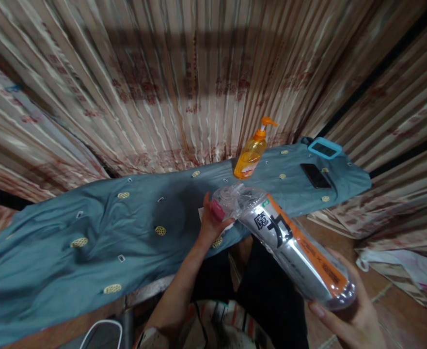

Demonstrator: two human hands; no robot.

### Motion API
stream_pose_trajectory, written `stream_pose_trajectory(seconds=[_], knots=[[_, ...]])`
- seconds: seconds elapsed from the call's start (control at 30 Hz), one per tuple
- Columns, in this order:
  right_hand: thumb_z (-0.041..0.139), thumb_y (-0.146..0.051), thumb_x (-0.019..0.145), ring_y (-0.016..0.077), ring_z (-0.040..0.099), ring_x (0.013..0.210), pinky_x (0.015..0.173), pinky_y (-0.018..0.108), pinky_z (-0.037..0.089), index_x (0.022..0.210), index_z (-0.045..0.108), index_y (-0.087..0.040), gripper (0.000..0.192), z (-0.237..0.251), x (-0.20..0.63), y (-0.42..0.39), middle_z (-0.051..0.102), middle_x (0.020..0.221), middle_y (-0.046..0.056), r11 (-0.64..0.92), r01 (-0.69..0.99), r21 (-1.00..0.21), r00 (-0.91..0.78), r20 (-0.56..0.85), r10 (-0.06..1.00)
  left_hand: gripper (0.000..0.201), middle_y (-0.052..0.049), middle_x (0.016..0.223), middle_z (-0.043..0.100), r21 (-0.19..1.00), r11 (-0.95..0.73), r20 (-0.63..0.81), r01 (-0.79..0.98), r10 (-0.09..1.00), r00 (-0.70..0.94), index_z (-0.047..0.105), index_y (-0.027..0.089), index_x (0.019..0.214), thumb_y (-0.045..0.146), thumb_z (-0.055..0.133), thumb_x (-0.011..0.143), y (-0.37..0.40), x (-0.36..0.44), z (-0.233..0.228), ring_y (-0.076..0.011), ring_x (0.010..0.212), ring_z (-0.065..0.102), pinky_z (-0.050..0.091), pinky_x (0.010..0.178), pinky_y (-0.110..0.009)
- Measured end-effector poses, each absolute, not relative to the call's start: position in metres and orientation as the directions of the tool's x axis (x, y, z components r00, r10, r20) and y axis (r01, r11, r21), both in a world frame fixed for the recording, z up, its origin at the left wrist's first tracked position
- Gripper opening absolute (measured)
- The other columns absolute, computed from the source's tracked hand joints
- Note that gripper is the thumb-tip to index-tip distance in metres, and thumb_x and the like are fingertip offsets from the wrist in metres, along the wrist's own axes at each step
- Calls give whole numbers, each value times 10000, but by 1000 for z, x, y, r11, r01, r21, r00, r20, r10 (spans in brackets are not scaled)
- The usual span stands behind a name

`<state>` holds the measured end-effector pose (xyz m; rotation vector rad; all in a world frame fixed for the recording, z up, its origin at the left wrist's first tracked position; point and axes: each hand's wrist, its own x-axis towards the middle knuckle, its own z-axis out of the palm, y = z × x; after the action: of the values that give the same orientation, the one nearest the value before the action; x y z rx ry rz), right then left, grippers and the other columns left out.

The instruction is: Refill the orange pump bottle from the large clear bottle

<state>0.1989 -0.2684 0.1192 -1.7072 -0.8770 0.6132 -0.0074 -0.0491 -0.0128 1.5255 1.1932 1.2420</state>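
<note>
My right hand [351, 310] is wrapped round the base of a large clear plastic bottle [289, 242] with a silver and orange label. The bottle is tilted, its neck end pointing left toward my other hand. In my left hand [211, 225] is a small clear plastic container [228, 198] with a pink part [218, 211]; its exact kind is unclear. The bottle's neck end meets or overlaps this container, and I cannot tell whether they touch. Something white, partly hidden, lies under my left hand.
A blue cloth [100, 228] with yellow pineapple prints covers a long narrow table. On it stand an orange pump bottle [250, 156], a dark phone [315, 176] and a blue-framed device [325, 148]. Striped curtains [169, 87] hang behind. A white plastic bag [405, 266] lies at right.
</note>
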Motion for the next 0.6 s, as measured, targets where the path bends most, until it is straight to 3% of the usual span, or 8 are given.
stream_pose_trajectory(seconds=[0.13, 0.3, 0.4, 0.6], knots=[[899, -692, 631, 285, 599, 1352, 1153, 309, 466, 1398, 549, -286, 936, 116, 201, -269, 599, 1471, 84, -135, 275, -952, 596, 59, 801, 1135, -177, 1510, 603, 957, -233, 218, 176, 971, 97, 394, 240, 1544, 620, 939, 623, -50, -13, -6, -390, 1420, 593, 479, 1206, -570], [931, -604, 617, 220, 614, 1337, 1104, 186, 452, 1411, 549, -283, 938, 112, 206, -270, 617, 1472, 49, -124, 250, -960, 579, 45, 814, 1241, -207, 1637, 467, 939, -290, 280, 186, 957, 78, 308, 248, 1597, 681, 930, 616, -45, -14, 2, -389, 1516, 500, 412, 1271, -566], [908, -636, 644, 260, 598, 1357, 1144, 254, 453, 1425, 534, -276, 938, 115, 204, -270, 603, 1483, 68, -138, 257, -957, 582, 39, 813, 1223, -229, 1670, 408, 894, -407, 399, 189, 913, 78, 305, 228, 1598, 702, 907, 645, -39, -12, 13, -393, 1568, 424, 373, 1295, -569], [906, -684, 625, 329, 563, 1393, 1229, 383, 403, 1420, 527, -269, 973, 122, 198, -268, 589, 1487, 98, -146, 245, -958, 590, 28, 807, 907, -175, 1586, 522, 740, -595, 567, 314, 803, 186, 469, 242, 1498, 639, 841, 772, -31, -8, 38, -355, 1493, 507, 425, 1257, -548]])
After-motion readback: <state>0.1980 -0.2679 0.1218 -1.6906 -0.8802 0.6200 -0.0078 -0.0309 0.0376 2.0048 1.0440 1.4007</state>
